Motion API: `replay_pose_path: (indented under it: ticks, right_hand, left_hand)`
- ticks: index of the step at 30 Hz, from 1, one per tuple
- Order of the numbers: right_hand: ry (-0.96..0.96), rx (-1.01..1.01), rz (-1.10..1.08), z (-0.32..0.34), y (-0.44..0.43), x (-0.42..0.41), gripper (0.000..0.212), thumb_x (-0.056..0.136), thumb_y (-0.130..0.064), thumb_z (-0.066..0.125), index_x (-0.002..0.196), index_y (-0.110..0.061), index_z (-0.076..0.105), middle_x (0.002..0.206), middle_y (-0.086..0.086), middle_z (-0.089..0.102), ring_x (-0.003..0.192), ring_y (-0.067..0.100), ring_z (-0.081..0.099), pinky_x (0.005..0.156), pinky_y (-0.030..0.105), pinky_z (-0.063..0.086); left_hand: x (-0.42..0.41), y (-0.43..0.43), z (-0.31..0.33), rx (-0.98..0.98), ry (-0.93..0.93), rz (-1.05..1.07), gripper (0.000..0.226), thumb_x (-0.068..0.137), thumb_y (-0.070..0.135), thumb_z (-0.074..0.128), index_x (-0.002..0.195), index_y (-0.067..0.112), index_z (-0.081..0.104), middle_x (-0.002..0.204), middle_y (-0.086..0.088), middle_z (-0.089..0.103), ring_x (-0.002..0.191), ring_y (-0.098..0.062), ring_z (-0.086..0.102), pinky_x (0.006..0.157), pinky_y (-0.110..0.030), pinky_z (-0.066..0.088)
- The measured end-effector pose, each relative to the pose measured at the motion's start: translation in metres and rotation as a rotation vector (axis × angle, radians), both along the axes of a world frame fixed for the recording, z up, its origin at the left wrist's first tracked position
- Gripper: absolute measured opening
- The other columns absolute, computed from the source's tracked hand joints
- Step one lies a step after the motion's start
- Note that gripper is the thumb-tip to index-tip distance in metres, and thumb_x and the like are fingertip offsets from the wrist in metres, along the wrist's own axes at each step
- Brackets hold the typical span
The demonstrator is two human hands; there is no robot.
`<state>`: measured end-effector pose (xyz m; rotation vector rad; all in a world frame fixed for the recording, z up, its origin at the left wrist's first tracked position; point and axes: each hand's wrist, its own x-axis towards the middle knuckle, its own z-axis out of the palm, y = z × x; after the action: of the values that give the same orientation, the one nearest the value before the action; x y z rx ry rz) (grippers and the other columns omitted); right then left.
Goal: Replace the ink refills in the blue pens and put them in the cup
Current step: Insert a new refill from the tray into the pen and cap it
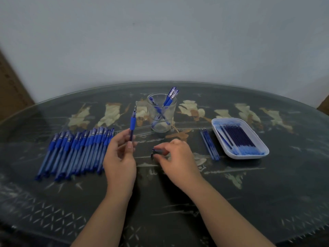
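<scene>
- The left hand (119, 157) holds a pen (132, 123) upright, left of the cup (161, 113), fingers (130, 146) curled round its lower barrel. A slack hold could drop it among the row of pens (76, 150), mixing it with those probably not yet refilled.
- The right hand (176, 155) pinches a small dark part (156, 151) low over the table (160, 202). It could slip and roll away.
- The loose refills (210, 144) beside the tray (249, 156) could be mistaken for fresh ones.
</scene>
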<state>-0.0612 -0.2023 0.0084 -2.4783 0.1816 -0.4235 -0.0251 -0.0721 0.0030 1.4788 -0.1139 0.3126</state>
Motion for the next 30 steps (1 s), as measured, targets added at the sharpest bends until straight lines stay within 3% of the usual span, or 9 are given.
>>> replay_pose_path:
  ticks: [4, 7, 10, 11, 15, 17, 22, 30]
  right_hand:
    - [0.032, -0.173, 0.002, -0.006, 0.007, 0.007, 0.026, 0.092, -0.037, 0.064, 0.116, -0.028, 0.07, 0.093, -0.007, 0.041, 0.103, 0.017, 0.045, 0.093, 0.031, 0.042]
    - [0.01, -0.138, -0.019, -0.007, 0.007, 0.008, 0.017, 0.091, -0.032, 0.066, 0.105, -0.024, 0.072, 0.091, -0.007, 0.043, 0.095, 0.014, 0.049, 0.085, 0.027, 0.043]
    - [-0.063, 0.162, -0.095, 0.006, -0.001, 0.004, 0.003, 0.089, -0.024, 0.071, 0.09, -0.023, 0.073, 0.089, -0.01, 0.055, 0.079, 0.0, 0.054, 0.072, 0.007, 0.039]
    - [-0.083, 0.283, -0.121, 0.014, -0.007, 0.0, 0.001, 0.089, -0.023, 0.071, 0.089, -0.024, 0.072, 0.089, -0.01, 0.062, 0.078, -0.001, 0.058, 0.073, 0.005, 0.042]
    - [-0.143, 0.82, -0.075, 0.05, -0.029, -0.02, 0.008, 0.093, -0.016, 0.065, 0.098, -0.02, 0.07, 0.091, -0.003, 0.075, 0.086, 0.008, 0.072, 0.084, 0.027, 0.057]
    - [-0.167, 0.936, -0.004, 0.061, -0.036, -0.028, 0.011, 0.094, -0.012, 0.062, 0.104, -0.011, 0.068, 0.093, 0.002, 0.077, 0.088, 0.016, 0.074, 0.084, 0.035, 0.059]
    - [-0.159, 0.879, 0.027, 0.064, -0.043, -0.029, 0.012, 0.094, -0.01, 0.062, 0.105, -0.009, 0.068, 0.094, 0.004, 0.077, 0.087, 0.018, 0.075, 0.083, 0.037, 0.06]
    - [-0.107, 0.798, 0.056, 0.06, -0.041, -0.029, 0.01, 0.093, -0.006, 0.064, 0.101, -0.009, 0.069, 0.089, 0.005, 0.077, 0.082, 0.016, 0.075, 0.079, 0.033, 0.061]
  left_hand:
    - [0.0, 0.0, -0.001, 0.034, -0.014, -0.027, 0.043, 0.095, -0.006, 0.05, 0.104, 0.035, 0.061, 0.101, 0.005, 0.067, 0.092, -0.002, 0.065, 0.086, -0.024, 0.052]
    - [0.002, 0.002, -0.002, 0.041, -0.021, -0.046, 0.046, 0.095, -0.007, 0.05, 0.103, 0.037, 0.062, 0.1, 0.008, 0.067, 0.093, -0.004, 0.065, 0.087, -0.022, 0.051]
    - [0.001, 0.002, -0.003, 0.09, -0.038, -0.095, 0.044, 0.095, -0.006, 0.051, 0.103, 0.036, 0.063, 0.102, 0.008, 0.067, 0.096, -0.002, 0.064, 0.089, -0.02, 0.051]
    - [0.001, 0.002, -0.004, 0.112, -0.046, -0.118, 0.044, 0.094, -0.005, 0.051, 0.103, 0.037, 0.063, 0.103, 0.009, 0.067, 0.097, -0.001, 0.064, 0.089, -0.019, 0.051]
    - [0.001, 0.002, -0.009, 0.237, -0.158, -0.162, 0.049, 0.093, -0.006, 0.053, 0.107, 0.039, 0.064, 0.107, 0.012, 0.067, 0.103, -0.008, 0.064, 0.088, -0.022, 0.049]
    - [0.001, 0.001, -0.009, 0.308, -0.231, -0.172, 0.048, 0.091, -0.009, 0.055, 0.109, 0.035, 0.064, 0.107, 0.011, 0.067, 0.102, -0.007, 0.063, 0.088, -0.019, 0.048]
    - [-0.003, -0.003, -0.006, 0.415, -0.37, -0.18, 0.049, 0.088, -0.013, 0.058, 0.109, 0.031, 0.063, 0.105, 0.013, 0.066, 0.1, 0.0, 0.061, 0.085, -0.007, 0.043]
    - [-0.004, -0.005, -0.005, 0.474, -0.411, -0.194, 0.047, 0.087, -0.013, 0.058, 0.11, 0.027, 0.064, 0.105, 0.013, 0.065, 0.1, 0.002, 0.06, 0.085, -0.006, 0.043]
